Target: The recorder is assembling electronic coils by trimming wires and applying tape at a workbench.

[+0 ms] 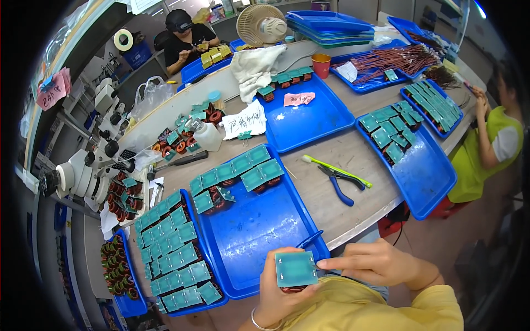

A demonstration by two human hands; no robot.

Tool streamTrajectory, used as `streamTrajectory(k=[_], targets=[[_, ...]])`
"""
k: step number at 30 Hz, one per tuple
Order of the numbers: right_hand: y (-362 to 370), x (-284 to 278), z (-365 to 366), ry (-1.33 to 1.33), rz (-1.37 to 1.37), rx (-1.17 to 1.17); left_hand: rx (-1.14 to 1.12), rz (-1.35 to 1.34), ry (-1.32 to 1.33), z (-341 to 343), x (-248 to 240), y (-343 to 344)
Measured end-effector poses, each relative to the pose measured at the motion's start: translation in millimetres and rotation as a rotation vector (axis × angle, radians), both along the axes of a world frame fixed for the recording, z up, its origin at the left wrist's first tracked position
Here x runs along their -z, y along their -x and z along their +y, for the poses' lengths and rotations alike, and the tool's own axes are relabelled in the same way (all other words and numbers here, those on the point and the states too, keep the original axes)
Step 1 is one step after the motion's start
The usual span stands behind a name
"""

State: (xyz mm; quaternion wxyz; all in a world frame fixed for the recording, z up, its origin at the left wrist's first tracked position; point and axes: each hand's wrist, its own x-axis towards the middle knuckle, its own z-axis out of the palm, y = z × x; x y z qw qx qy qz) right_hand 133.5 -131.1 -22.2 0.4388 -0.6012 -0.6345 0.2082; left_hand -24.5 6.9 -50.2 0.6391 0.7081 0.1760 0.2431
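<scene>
My left hand holds a coil part topped by a square teal board, close to my chest. My right hand grips a thin tool whose tip touches the board's right edge. A blue-handled tool lies on the rim of the blue tray just in front of my hands. That tray carries a row of teal-topped coils along its far end. Left of it, another blue tray is packed with several teal-topped coils.
Blue-handled pliers and a green toothbrush lie on the wooden table. More blue trays with coils sit right. A microscope stands left, a white squeeze bottle and a fan farther off. Two other people sit at the table.
</scene>
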Motion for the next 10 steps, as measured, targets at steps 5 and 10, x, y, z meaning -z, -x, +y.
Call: streamTrajectory(k=[5, 10], targets=[[-1, -8, 0, 0.088, -0.173, 0.038, -0.027, 0.000, -0.042, -5, 0, -3], [-15, 15, -7, -0.253, 0.033, 0.448, 0.000, -0.057, 0.092, -2, 3, 4]])
